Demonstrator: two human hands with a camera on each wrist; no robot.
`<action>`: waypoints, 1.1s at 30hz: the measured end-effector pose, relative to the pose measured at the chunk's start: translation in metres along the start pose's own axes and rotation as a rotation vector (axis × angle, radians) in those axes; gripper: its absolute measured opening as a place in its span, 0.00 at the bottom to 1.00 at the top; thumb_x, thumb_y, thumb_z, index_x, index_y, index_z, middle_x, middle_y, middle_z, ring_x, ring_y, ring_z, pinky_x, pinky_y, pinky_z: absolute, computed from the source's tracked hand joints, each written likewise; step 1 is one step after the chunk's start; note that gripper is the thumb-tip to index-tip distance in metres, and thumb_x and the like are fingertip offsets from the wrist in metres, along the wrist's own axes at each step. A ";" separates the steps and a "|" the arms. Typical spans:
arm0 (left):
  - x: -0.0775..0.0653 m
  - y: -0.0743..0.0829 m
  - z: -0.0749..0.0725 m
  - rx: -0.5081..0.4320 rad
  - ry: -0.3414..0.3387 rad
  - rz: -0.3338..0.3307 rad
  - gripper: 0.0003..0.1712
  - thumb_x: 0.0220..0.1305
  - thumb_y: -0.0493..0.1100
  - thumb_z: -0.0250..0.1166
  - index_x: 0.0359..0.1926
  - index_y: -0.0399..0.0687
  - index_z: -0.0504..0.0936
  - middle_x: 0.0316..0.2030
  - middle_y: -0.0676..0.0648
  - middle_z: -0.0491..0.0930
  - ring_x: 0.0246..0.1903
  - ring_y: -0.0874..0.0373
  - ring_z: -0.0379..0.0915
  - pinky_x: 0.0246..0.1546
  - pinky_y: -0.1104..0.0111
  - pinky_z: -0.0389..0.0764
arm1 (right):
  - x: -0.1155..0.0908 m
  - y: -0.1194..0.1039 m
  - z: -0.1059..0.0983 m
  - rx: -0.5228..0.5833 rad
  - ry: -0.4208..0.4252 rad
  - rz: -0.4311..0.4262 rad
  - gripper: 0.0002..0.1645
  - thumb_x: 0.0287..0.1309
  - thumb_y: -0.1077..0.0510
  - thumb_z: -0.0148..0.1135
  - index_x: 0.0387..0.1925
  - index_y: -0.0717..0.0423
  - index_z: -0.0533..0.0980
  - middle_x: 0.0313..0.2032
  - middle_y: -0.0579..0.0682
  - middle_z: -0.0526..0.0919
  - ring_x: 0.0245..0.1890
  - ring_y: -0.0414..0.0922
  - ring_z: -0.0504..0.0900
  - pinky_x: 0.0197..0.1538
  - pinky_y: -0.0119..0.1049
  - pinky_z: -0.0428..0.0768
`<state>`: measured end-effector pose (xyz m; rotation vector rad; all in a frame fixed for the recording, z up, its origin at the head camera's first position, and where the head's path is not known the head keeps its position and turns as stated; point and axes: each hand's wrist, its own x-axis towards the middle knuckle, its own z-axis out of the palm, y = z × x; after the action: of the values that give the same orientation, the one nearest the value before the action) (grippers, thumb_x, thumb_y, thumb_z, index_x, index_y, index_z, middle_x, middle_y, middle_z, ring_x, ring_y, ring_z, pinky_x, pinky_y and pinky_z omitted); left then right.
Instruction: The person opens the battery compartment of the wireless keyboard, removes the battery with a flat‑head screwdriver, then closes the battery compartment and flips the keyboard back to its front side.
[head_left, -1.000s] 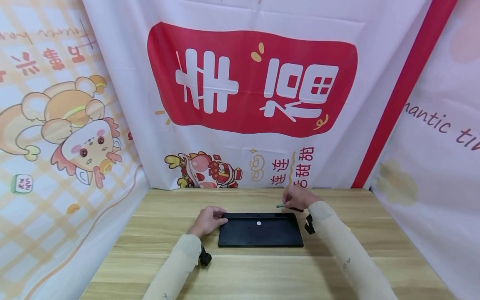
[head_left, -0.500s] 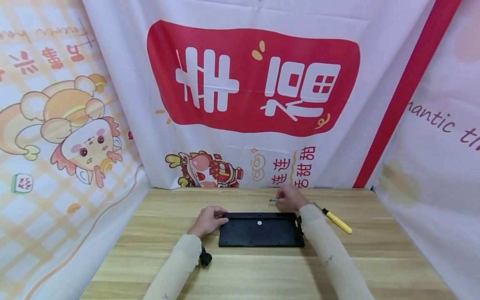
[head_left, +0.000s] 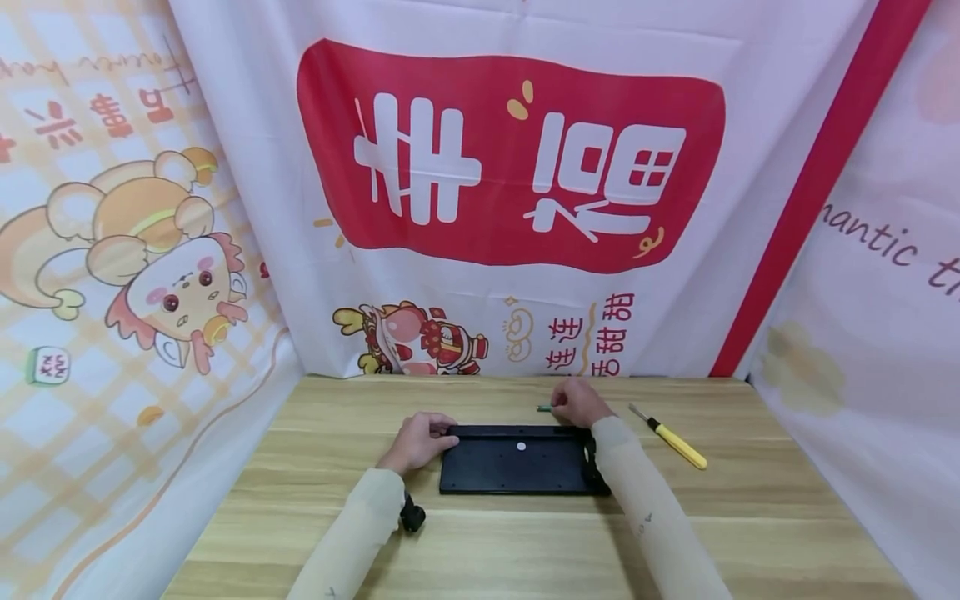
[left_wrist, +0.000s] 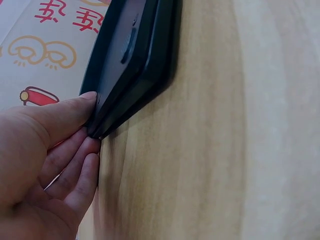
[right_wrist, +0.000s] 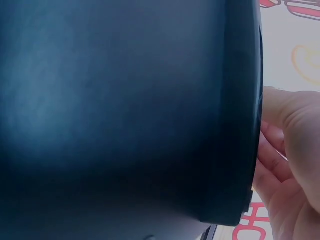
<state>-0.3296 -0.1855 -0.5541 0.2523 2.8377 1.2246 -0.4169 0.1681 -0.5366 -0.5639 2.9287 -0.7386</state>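
A black keyboard (head_left: 502,467) lies face down on the table, a round white sticker on its back and a raised strip along its far edge. My left hand (head_left: 416,442) pinches its far left corner; in the left wrist view the thumb (left_wrist: 82,102) is on top and the fingers are bent under the edge. Just beyond the far right edge, my right hand (head_left: 581,402) pinches a small green battery (head_left: 543,408), which sticks out to the left of the fingertips. In the right wrist view the keyboard's dark back covers most of the picture and hides the battery.
A screwdriver with a yellow handle (head_left: 678,444) lies on the wooden table (head_left: 495,550) to the right of my right forearm. Printed cloth (head_left: 510,167) hangs right behind the table's far edge and on both sides.
My right hand has moved left along the keyboard's far side with the battery, and its forearm has uncovered the screwdriver. My left hand keeps its grip on the corner.
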 end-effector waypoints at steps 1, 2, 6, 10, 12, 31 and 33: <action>0.000 0.001 0.000 -0.004 0.001 0.001 0.12 0.67 0.45 0.75 0.52 0.57 0.91 0.50 0.49 0.90 0.52 0.54 0.85 0.54 0.56 0.87 | 0.000 0.000 0.000 -0.001 0.002 -0.004 0.03 0.58 0.66 0.74 0.33 0.55 0.87 0.33 0.46 0.87 0.34 0.41 0.82 0.43 0.40 0.85; 0.000 0.002 0.000 -0.002 0.002 0.007 0.12 0.68 0.45 0.75 0.52 0.56 0.91 0.50 0.48 0.90 0.52 0.54 0.85 0.54 0.56 0.87 | -0.001 0.000 0.000 0.000 0.003 -0.007 0.03 0.58 0.65 0.74 0.34 0.55 0.87 0.33 0.46 0.87 0.34 0.41 0.82 0.43 0.41 0.85; 0.000 0.003 0.001 -0.002 -0.002 0.021 0.13 0.68 0.44 0.74 0.52 0.55 0.91 0.50 0.48 0.90 0.52 0.53 0.85 0.54 0.56 0.87 | -0.002 0.000 -0.002 -0.001 0.000 -0.004 0.03 0.58 0.65 0.74 0.33 0.55 0.87 0.32 0.46 0.87 0.34 0.41 0.82 0.42 0.40 0.85; 0.000 0.003 0.001 0.001 -0.009 0.039 0.13 0.68 0.44 0.74 0.53 0.54 0.91 0.50 0.47 0.90 0.52 0.53 0.86 0.53 0.56 0.88 | -0.003 0.002 -0.004 -0.009 -0.015 0.016 0.03 0.59 0.63 0.75 0.34 0.53 0.88 0.33 0.46 0.87 0.35 0.41 0.82 0.44 0.40 0.85; -0.001 0.003 0.001 -0.002 -0.007 0.035 0.13 0.68 0.44 0.74 0.52 0.54 0.91 0.50 0.48 0.90 0.51 0.53 0.86 0.53 0.57 0.88 | -0.004 0.002 -0.006 -0.011 -0.025 0.029 0.03 0.58 0.62 0.75 0.34 0.51 0.87 0.33 0.45 0.87 0.35 0.41 0.82 0.45 0.41 0.85; 0.001 -0.001 0.002 -0.004 0.012 0.022 0.12 0.68 0.43 0.74 0.51 0.55 0.91 0.49 0.49 0.90 0.52 0.54 0.86 0.54 0.56 0.87 | -0.040 0.018 -0.070 -0.085 0.000 -0.100 0.08 0.65 0.66 0.70 0.44 0.63 0.86 0.45 0.59 0.91 0.45 0.50 0.88 0.52 0.50 0.88; 0.001 0.000 0.002 -0.003 0.011 0.023 0.12 0.68 0.43 0.74 0.51 0.55 0.91 0.50 0.49 0.90 0.52 0.53 0.86 0.55 0.55 0.87 | -0.045 0.021 -0.074 -0.097 -0.003 -0.093 0.08 0.65 0.66 0.70 0.45 0.63 0.86 0.45 0.59 0.91 0.45 0.50 0.89 0.52 0.51 0.88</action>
<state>-0.3300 -0.1843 -0.5554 0.2798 2.8497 1.2383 -0.3939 0.2348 -0.4826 -0.7128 2.9656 -0.6053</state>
